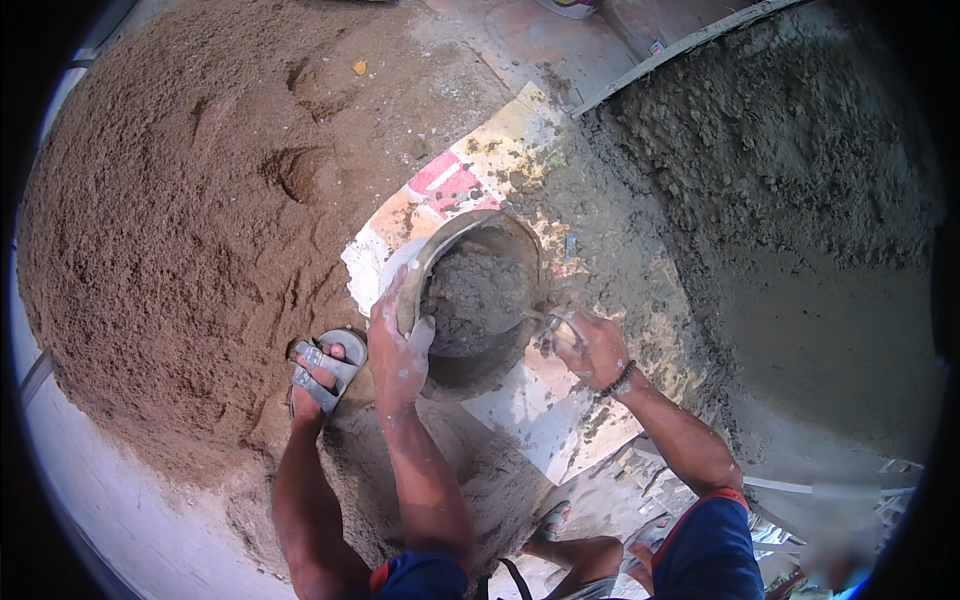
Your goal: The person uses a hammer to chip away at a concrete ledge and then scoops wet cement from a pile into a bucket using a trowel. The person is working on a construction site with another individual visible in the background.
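Observation:
My left hand [400, 350] grips the near-left side of a round bucket [525, 250] holding wet grey mortar [465, 295]. My right hand [590, 350] is closed on the handle of a tool, likely a trowel [562, 332], at the bucket's right side; its blade is hard to make out. The bucket rests tilted on a mortar-spattered board [505, 140] with pink and yellow patches.
A large pile of sand [170, 280] fills the left. Wet mortar [780, 150] lies at the right behind a pale edging strip [680, 45]. My sandaled foot [325, 365] stands beside the bucket. More sandaled feet [550, 525] are at the lower right.

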`<state>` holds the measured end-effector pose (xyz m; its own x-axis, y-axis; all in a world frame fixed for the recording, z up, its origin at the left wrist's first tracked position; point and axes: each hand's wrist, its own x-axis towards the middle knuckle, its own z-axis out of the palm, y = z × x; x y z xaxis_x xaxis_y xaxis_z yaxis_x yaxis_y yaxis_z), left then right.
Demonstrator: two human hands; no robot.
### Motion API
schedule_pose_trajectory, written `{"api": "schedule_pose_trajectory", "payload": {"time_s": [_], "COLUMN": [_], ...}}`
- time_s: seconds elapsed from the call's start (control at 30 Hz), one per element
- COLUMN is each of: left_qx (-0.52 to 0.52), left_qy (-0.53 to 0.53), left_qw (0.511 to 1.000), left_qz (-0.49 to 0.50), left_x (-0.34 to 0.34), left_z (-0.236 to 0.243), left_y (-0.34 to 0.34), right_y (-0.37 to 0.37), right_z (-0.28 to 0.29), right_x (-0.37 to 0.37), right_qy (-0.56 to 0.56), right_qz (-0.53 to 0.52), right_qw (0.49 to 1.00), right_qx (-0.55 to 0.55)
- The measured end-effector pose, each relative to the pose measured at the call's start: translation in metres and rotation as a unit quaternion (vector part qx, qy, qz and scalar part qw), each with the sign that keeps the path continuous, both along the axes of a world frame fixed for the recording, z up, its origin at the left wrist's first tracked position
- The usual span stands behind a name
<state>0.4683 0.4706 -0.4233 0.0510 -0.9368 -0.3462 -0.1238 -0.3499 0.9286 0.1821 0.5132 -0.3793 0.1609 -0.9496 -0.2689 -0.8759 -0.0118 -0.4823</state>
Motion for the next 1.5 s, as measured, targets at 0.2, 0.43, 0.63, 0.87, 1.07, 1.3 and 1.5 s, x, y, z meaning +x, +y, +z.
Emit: {"api": "schedule_pose_trajectory", "payload": {"time_s": [0.2,0.43,0.63,0.87,1.07,1.3,1.5], "left_qx": [-0.002,-0.017,-0.054,0.008,0.002,0.011,-0.001], "left_qy": [0.006,-0.026,0.002,-0.028,-0.036,-0.023,-0.043], "left_qw": [1.000,0.999,0.999,1.000,0.999,1.000,0.999], "left_qz": [0.013,0.016,-0.004,0.008,0.012,0.008,0.003], "left_x": [-0.004,-0.002,-0.010,-0.001,-0.011,-0.008,-0.009], "left_z": [0.001,0.005,0.006,0.015,0.017,0.013,0.014], "left_y": [-0.004,-0.005,-0.013,-0.002,-0.002,-0.002,-0.003], "right_y": [-0.029,-0.071,-0.137,-0.072,-0.043,-0.113,-0.134], "right_z": [0.099,0.147,0.098,0.131,0.052,-0.013,0.011], "right_x": [-0.015,-0.061,-0.185,-0.173,-0.142,-0.148,-0.151], "right_qy": [-0.043,-0.095,-0.011,0.099,0.088,0.193,0.222], "right_qz": [-0.063,-0.044,-0.191,-0.158,-0.143,-0.161,-0.201], "right_qw": [0.993,0.992,0.980,0.955,0.984,0.965,0.945], "right_qx": [0.091,0.073,-0.053,-0.232,-0.056,-0.081,-0.132]}}
